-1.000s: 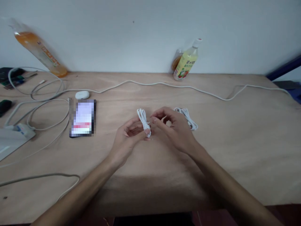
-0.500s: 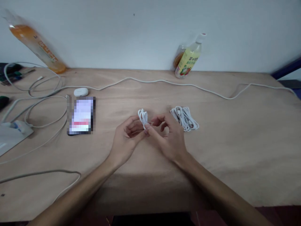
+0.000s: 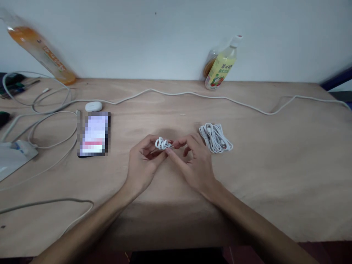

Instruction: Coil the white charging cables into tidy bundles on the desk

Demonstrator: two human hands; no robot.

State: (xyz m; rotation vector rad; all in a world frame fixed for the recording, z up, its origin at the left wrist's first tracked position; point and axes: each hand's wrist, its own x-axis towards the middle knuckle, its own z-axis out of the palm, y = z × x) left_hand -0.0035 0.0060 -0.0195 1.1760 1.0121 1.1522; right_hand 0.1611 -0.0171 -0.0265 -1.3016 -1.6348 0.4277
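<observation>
The left hand pinches a coiled cable; the right hand touches its right end, whether pinching I cannot tell.

White runs through the scene: a coiled cable is white, and a cable bundle pairs white with silver-grey plugs. A rounded case is plain white, a long cord off-white. The counter shows pale brown wood with faint darker grain against a blue-grey wall. A phone is black-edged, its screen a mosaic of lavender, white and pinkish red. The left-hand bottle shows orange, deepest near the top, with orange lettering; the right-hand bottle carries a yellow label with dark green characters, a red-and-green print and a white cap topped in red
</observation>
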